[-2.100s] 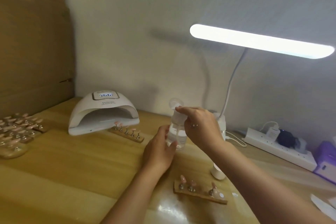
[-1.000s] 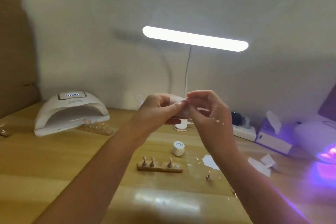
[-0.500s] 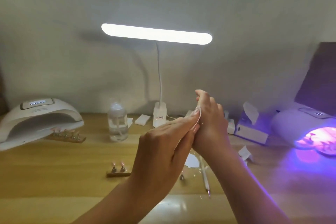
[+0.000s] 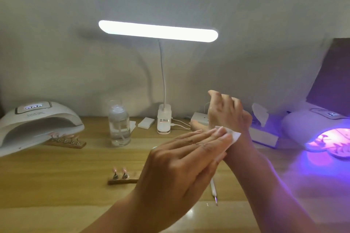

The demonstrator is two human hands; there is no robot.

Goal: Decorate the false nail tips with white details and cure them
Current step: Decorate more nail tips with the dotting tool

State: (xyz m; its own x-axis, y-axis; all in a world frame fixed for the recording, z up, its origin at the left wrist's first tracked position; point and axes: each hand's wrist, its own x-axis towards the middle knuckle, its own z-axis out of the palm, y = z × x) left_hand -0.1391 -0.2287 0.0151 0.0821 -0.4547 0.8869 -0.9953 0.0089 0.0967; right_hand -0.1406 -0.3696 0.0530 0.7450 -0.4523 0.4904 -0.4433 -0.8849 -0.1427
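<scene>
Two curing lamps frame the wooden surface (image 4: 56, 176), the biggest things on it. The white one at far left (image 4: 36, 125) is dark inside, with a wooden holder of nail tips (image 4: 66, 142) parked at its mouth, likely waiting its turn or just out. The lamp at far right (image 4: 325, 134) glows violet, and shapes inside it suggest a batch curing, though they are too blurred to be sure. Between them a desk lamp (image 4: 158, 31) throws its bar of light over the middle, where fine work would be done.

Next in size are the hands. The right hand (image 4: 225, 111) is raised with its back turned to the camera, fingers loosely spread and holding nothing, apparently offered up for cleaning. The left hand (image 4: 181, 159) lies flat across the right wrist, its fingers straight and together, pressing a small white wipe (image 4: 232, 137) against the skin. I judge this a pause to rub off stray gel, not a decorating stroke.

A clear pump bottle (image 4: 119, 125) stands behind, near enough to wet the wipe. Closer in, a short wooden holder (image 4: 123, 178) carries two pink nail tips (image 4: 119, 170), upright on pegs so they can be painted; part of it is hidden by the left hand. A thin detailing pen (image 4: 214, 189) lies on the surface just right of it, untouched and within reach.
</scene>
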